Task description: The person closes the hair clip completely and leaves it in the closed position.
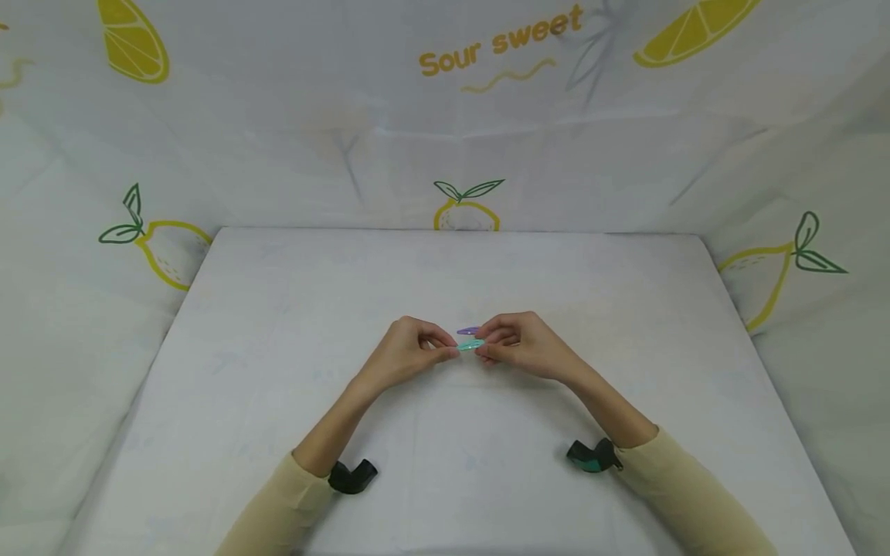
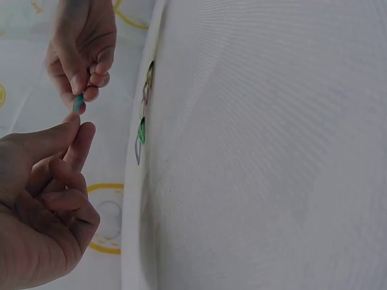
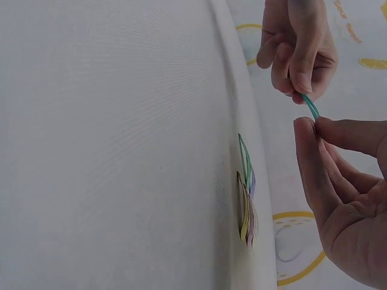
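Note:
A teal snap hair clip (image 1: pixel 470 345) is held up between the two hands over the middle of the table. My left hand (image 1: pixel 406 354) pinches one end of it between thumb and index finger. At the other end, the thumb and fingertips of my right hand (image 1: pixel 524 345) pinch the same clip. Just behind it lies a purple hair clip (image 1: pixel 467 330), partly covered by the right fingers in the head view. In the right wrist view the teal clip (image 3: pixel 310 106) spans the gap between both sets of fingertips.
On the white table (image 1: pixel 313 286), several more hair clips lie close together beyond the hands, among them a green clip (image 3: pixel 245 158) and a yellow clip (image 3: pixel 244 228). Behind the table hangs a white curtain (image 1: pixel 278 154) with lemon prints. Black wrist devices (image 1: pixel 353 477) sit by both sleeves.

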`<state>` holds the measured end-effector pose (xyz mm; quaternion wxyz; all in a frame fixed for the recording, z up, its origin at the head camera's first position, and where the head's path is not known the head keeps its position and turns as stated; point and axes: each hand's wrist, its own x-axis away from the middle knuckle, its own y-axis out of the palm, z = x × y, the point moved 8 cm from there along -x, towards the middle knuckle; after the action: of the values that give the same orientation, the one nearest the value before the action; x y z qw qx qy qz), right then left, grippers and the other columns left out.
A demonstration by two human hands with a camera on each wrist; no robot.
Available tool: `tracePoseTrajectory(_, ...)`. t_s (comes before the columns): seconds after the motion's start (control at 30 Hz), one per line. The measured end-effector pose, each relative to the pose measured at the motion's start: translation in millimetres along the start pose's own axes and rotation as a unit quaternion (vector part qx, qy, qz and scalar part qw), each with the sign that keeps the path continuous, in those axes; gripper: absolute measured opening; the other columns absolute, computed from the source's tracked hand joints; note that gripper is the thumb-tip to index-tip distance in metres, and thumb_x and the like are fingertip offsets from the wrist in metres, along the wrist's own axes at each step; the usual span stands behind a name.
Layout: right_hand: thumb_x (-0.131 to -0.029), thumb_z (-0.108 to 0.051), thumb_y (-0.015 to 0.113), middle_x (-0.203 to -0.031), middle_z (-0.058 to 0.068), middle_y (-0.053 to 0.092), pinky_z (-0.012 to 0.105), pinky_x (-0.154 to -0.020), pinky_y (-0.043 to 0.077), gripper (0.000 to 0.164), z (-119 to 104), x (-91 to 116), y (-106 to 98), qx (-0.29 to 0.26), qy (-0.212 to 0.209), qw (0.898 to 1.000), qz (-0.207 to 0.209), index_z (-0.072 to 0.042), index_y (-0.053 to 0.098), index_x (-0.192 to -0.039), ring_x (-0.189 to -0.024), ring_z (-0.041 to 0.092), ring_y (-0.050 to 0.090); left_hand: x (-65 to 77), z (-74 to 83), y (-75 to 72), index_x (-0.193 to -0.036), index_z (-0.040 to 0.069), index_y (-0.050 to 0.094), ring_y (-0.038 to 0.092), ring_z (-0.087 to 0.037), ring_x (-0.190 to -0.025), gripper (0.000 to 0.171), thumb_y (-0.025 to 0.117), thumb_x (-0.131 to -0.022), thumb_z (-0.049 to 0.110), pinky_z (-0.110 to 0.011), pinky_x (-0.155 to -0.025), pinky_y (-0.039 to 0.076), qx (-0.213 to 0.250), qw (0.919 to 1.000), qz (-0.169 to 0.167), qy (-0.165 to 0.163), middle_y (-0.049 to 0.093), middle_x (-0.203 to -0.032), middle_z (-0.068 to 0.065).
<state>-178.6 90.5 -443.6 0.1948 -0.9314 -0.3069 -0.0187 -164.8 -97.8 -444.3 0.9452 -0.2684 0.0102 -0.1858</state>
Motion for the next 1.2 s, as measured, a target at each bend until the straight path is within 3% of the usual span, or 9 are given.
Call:
tracePoseTrajectory(0.3,-0.097,-0.009,0.079,-0.097,0.016,0.082,0.026,-0.077,0.062,0.019,10,3,-5,0.018,0.030,0.999,0.014,0.002,0.076,-0.113,-0.085,0.028,0.081,-3.3,-3.0,10.7,-0.092,0.014,0.085,0.049,-0.007,-0.061,0.009,0.085,-0.094,0.023,-0.021,-0.057,0.038,-0.012,0.9999,-0.007,-0.007,0.080,-0.085,-0.001)
tracePoseTrajectory(0.6,-0.098,-0.005,0.076,-0.094,0.017,0.081,0.022,-0.073,0.059,0.018,17,3,-4,0.037,0.030,0.999,0.003,0.006,0.076,-0.112,-0.079,0.023,0.080,-9.2,-7.7,17.2,-0.093,0.012,0.084,0.056,-0.007,-0.064,0.007,0.083,-0.095,0.018,-0.022,-0.062,0.044,-0.029,0.9994,-0.012,-0.015,0.080,-0.085,-0.002)
tracePoseTrajectory(0.93,-0.098,0.002,0.070,-0.095,0.018,0.082,0.029,-0.075,0.065,0.020,22,1,1,0.031,0.045,0.998,-0.017,0.011,0.073,-0.115,-0.079,0.021,0.079,-11.5,-9.0,24.5,-0.091,0.011,0.083,0.065,-0.007,-0.074,0.006,0.083,-0.095,0.015,-0.024,-0.075,0.050,-0.054,0.9980,-0.026,-0.022,0.080,-0.084,-0.001)
tracePoseTrajectory(1.2,-0.097,0.002,0.070,-0.094,0.018,0.082,0.028,-0.074,0.065,0.020,23,1,2,0.031,0.051,0.998,-0.015,0.010,0.072,-0.115,-0.077,0.020,0.079,-12.5,-8.7,25.5,-0.090,0.010,0.083,0.065,-0.007,-0.073,0.006,0.083,-0.095,0.013,-0.024,-0.073,0.049,-0.062,0.9974,-0.027,-0.024,0.079,-0.082,-0.001)
